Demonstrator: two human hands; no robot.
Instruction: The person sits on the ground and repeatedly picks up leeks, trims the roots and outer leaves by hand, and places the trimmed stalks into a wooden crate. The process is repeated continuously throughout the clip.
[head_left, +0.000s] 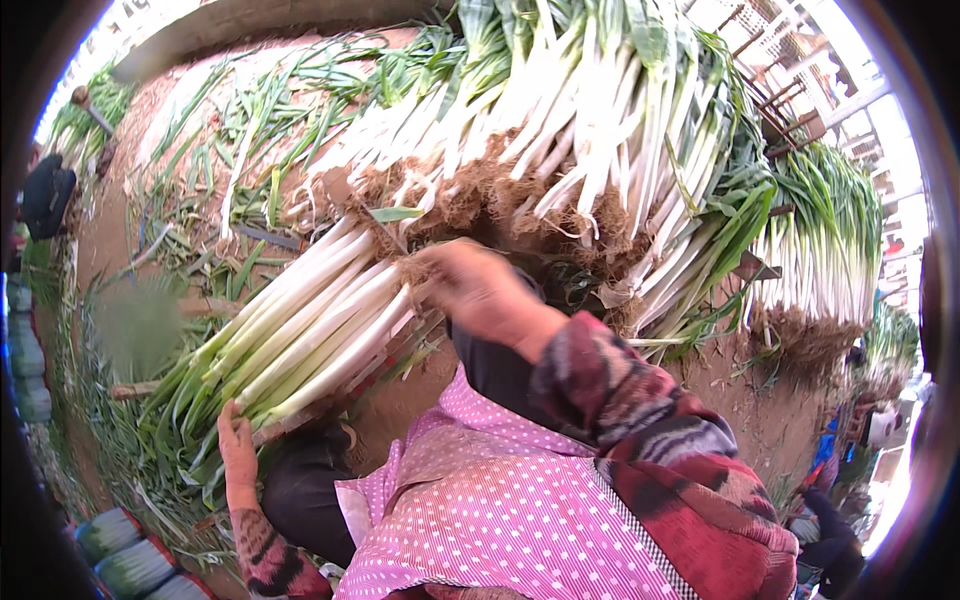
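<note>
A row of leeks (300, 315) with white shanks lies slantwise before me, roots towards the upper right and green leaves towards the lower left. Wooden bars (296, 424) show beneath it. At the leafy end, my left hand (238, 444) has its fingers curled against the near edge of the row. My right hand (480, 292) is blurred by motion at the root end of the nearest leek; its fingertips meet the brown root tuft (415, 271). Whether those fingers are closed on the roots is not clear. A thin bar (384, 229) stands between the row and the pile behind.
A large pile of leeks (585, 97) with earthy roots rises just beyond my hands. Another stack (817, 247) stands to the right. Loose leaves (202, 169) litter the ground. Wrapped bundles (135, 562) lie at lower left. A person in dark clothing (829, 536) is at lower right.
</note>
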